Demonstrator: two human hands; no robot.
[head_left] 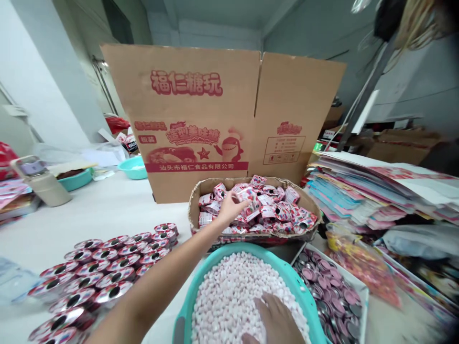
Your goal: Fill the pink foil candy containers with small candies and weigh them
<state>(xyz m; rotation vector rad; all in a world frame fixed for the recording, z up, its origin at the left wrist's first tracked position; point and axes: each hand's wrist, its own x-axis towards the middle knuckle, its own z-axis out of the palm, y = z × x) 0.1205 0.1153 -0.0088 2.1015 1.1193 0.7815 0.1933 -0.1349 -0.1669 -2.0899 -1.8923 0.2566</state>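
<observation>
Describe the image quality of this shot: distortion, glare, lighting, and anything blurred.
Head view: wide-angle distortion bows the tall printed cardboard carton and stretches the bare left arm; glare streaks the shiny red-and-silver round containers at lower left; lighting is soft and even, with few hard shadows; the dark hanging item at top right looks blurred.
</observation>
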